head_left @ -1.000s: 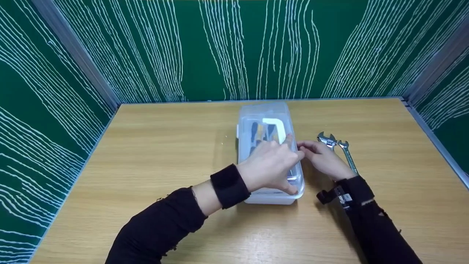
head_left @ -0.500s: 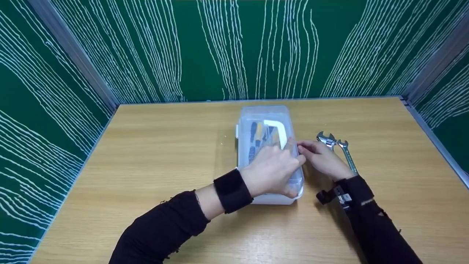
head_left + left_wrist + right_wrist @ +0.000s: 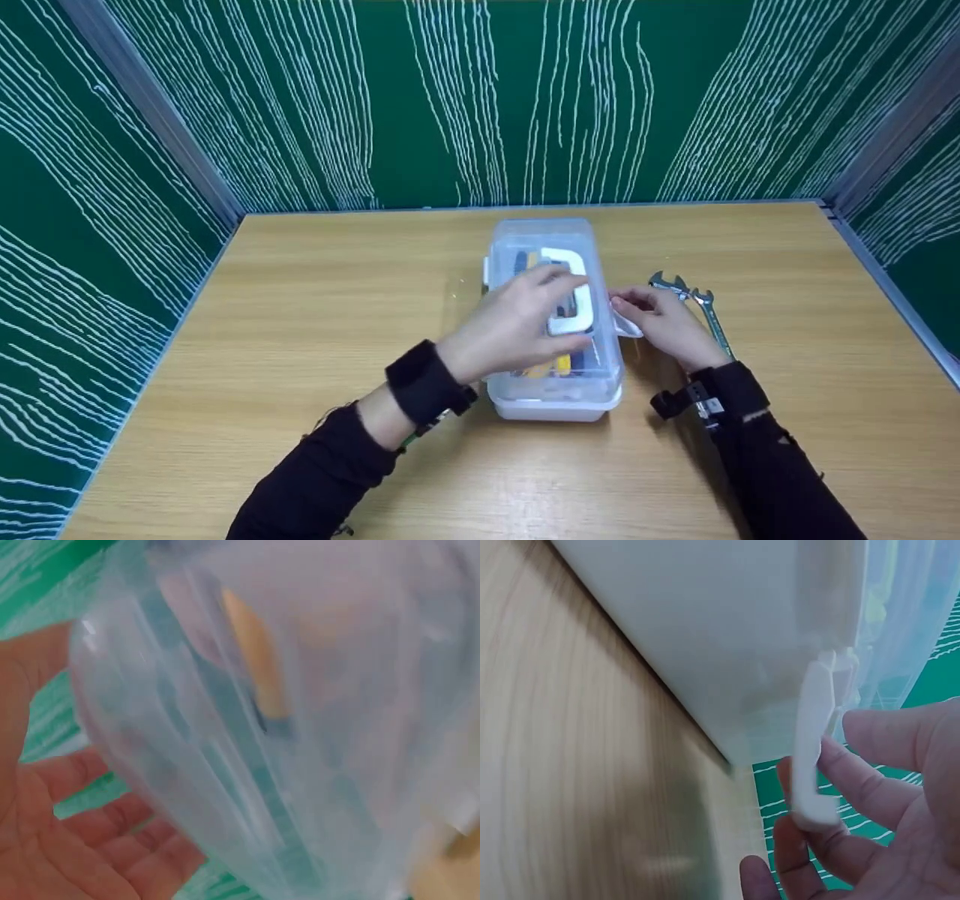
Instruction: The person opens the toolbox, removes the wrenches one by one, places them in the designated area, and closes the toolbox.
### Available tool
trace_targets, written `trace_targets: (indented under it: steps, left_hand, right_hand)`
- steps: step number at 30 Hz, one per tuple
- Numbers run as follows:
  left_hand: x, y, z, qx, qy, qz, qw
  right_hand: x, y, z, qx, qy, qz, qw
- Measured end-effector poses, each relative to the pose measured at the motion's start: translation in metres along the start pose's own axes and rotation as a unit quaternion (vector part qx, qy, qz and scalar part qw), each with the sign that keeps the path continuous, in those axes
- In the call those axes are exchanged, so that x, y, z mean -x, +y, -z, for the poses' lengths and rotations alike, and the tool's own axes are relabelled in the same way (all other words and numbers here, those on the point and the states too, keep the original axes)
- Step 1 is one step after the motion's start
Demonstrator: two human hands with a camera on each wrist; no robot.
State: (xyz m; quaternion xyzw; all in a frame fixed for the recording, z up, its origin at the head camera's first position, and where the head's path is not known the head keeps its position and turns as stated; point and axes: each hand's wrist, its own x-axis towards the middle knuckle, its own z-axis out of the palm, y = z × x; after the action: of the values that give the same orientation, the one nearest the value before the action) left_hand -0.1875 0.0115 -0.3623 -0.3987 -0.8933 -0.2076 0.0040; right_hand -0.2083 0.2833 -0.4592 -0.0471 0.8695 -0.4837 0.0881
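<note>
A clear-lidded plastic toolbox [image 3: 551, 411] stands lengthwise on the table, its lid [image 3: 544, 231] down over it. Dark and yellow tools show through the plastic. My left hand [image 3: 506, 319] is over the lid with fingers and thumb spread around the white carry handle [image 3: 583, 300], gripping nothing. At the box's right side, my right hand [image 3: 667, 319] holds the white latch [image 3: 814, 735], which sticks outward from the wall. In the right wrist view, fingers curl behind the latch and the thumb lies near its hinge end. The left wrist view shows the lid blurred.
Right of the box, beside my right hand, lie an adjustable wrench [image 3: 661, 282] and a smaller open-end wrench [image 3: 712, 322]. Another white latch [image 3: 486, 271] is on the box's left side. Green walls with white lines [image 3: 390, 112] enclose the table [image 3: 337, 300].
My left hand has lifted off the lid's right edge and drawn back to the left, fingers spreading. The right-side latch now juts outward in my right hand, which has barely moved.
</note>
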Motion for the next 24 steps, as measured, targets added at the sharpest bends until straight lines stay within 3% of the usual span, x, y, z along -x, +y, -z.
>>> trace_targets:
  steps: [6, 9, 17, 24]
  left_hand:
    - [0.015, -0.025, 0.001, 0.041, 0.030, 0.090, 0.9947]
    - [0.024, -0.034, -0.001, 0.072, 0.043, 0.118, 0.9895]
    - [0.040, -0.043, -0.011, 0.133, 0.076, 0.140, 0.9783]
    - [0.047, -0.047, -0.020, 0.159, 0.094, 0.148, 0.9716]
  right_hand:
    - [0.002, -0.003, 0.008, 0.019, 0.010, 0.000, 0.9998]
    - [0.004, -0.006, 0.013, 0.022, 0.012, 0.005, 0.9997]
    - [0.010, -0.011, 0.025, -0.022, 0.007, -0.016, 0.9996]
    - [0.010, -0.009, 0.027, -0.069, -0.007, 0.012, 0.9975]
